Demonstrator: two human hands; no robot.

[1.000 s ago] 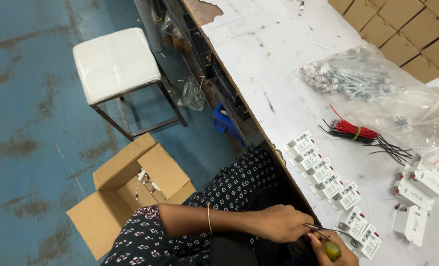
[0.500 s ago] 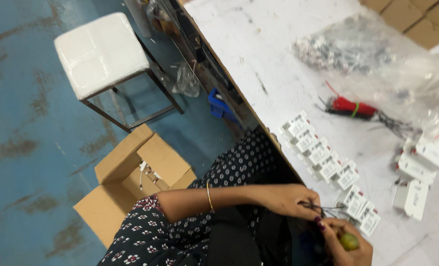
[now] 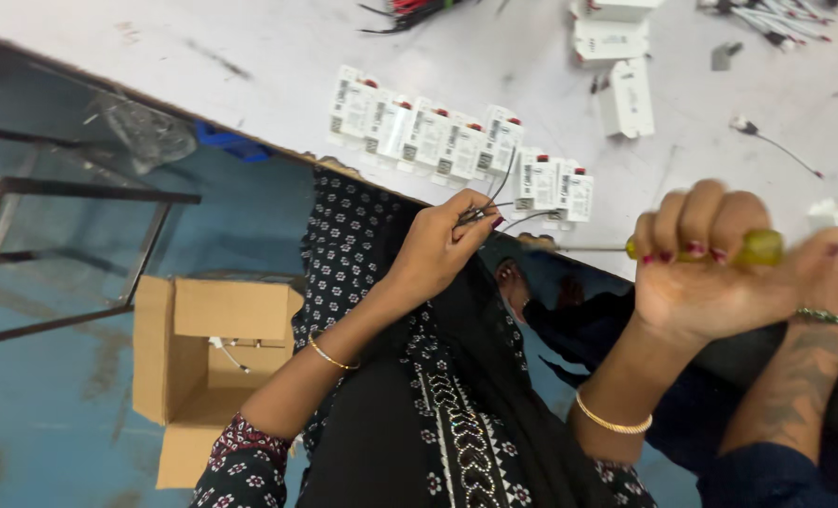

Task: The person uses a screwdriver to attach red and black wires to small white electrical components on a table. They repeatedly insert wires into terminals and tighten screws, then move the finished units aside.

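My left hand (image 3: 442, 249) pinches thin black wires (image 3: 503, 193) at the table's edge, just below a row of small white modules with red tabs (image 3: 428, 132). More of these modules (image 3: 552, 183) lie just right of the wires. My right hand (image 3: 701, 273) is closed around a screwdriver with a yellow-green handle (image 3: 762, 246). Its thin shaft (image 3: 579, 248) points left toward my left hand's fingertips. Both of my wrists wear gold bangles.
A white worktable (image 3: 249, 56) carries larger white units (image 3: 626, 94) and a red and black wire bundle (image 3: 409, 7). Another person's tattooed forearm (image 3: 800, 376) is at the right. An open cardboard box (image 3: 212, 367) and a metal stool frame (image 3: 71, 198) stand on the blue floor.
The view has swung and closed in on the table edge. My right hand has lifted the screwdriver higher and further right. My left hand still pinches the wires by the modules.
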